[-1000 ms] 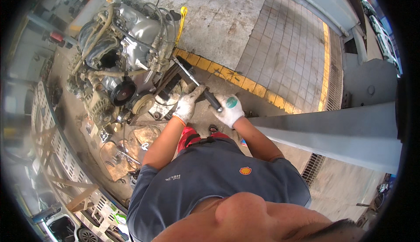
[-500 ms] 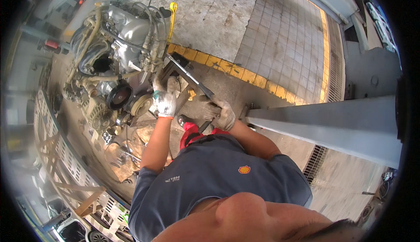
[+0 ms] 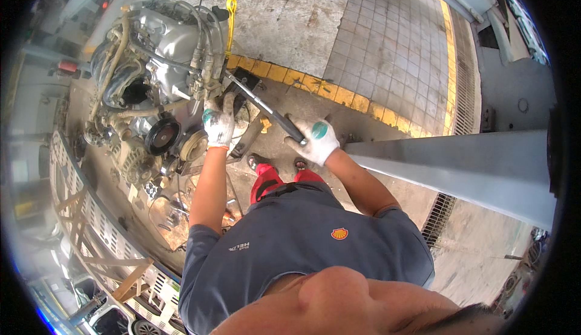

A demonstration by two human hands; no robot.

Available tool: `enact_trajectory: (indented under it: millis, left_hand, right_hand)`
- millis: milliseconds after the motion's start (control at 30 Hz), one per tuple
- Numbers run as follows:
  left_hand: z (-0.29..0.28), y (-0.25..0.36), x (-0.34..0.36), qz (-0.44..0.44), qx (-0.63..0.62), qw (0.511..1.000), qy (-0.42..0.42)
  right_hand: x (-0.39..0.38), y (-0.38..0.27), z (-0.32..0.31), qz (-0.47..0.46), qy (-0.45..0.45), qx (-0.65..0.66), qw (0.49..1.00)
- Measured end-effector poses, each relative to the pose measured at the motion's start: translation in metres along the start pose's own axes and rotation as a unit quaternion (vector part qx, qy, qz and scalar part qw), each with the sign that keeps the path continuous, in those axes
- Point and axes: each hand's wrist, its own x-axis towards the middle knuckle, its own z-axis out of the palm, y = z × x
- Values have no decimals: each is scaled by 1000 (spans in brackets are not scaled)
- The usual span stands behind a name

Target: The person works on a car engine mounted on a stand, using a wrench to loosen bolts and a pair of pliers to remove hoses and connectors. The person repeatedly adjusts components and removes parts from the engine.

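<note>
Underfoot, brownish workshop floor [image 3: 311, 108], edged by a yellow-painted strip [image 3: 345, 96], with pale concrete [image 3: 302, 14] and square tiles [image 3: 390, 50] beyond. To the right, a grey beam [image 3: 460, 168], with a floor grating [image 3: 437, 220] just beside; along the left, a perforated pale panel [image 3: 133, 244].

Stands in red trousers [image 3: 265, 182] and a dark shirt [image 3: 290, 229], facing a grimy engine [image 3: 172, 44] at upper left, complete with silver cover, tan and black hoses, a black pulley [image 3: 162, 136] and a tan pulley [image 3: 193, 145] next to it. Near its right side, a yellow strap [image 3: 230, 29].

Rests the right hand [image 3: 318, 138], in a white glove with a green patch, against the black handle of a long wrench [image 3: 257, 100]; cannot tell how far the fingers close round it. Slants up from there, by its metal shaft, to the engine's lower right side. Raises the left hand [image 3: 219, 128], gloved alike, close under that same side, below the wrench's head, fingers parted; cannot tell whether touching metal. Just right of it, beneath the shaft, a small yellow object [image 3: 265, 124].
</note>
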Motion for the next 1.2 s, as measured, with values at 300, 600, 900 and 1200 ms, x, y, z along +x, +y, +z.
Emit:
enact_trajectory:
  millis: [300,600,900,1200]
  left_hand:
    - [-9,-10,5,18,6,1000,-24]
    - [-6,-32,8,11,-9,1000,-18]
    - [-14,-13,14,29,-22,999,-23]
    - [9,-10,-28,3,146,980,132]
  right_hand:
    - [-9,-14,17,134,-45,211,967]
    - [-19,-9,46,141,6,305,942]
    - [-24,-16,56,335,-78,591,729]
    - [-20,-29,46,344,20,643,683]
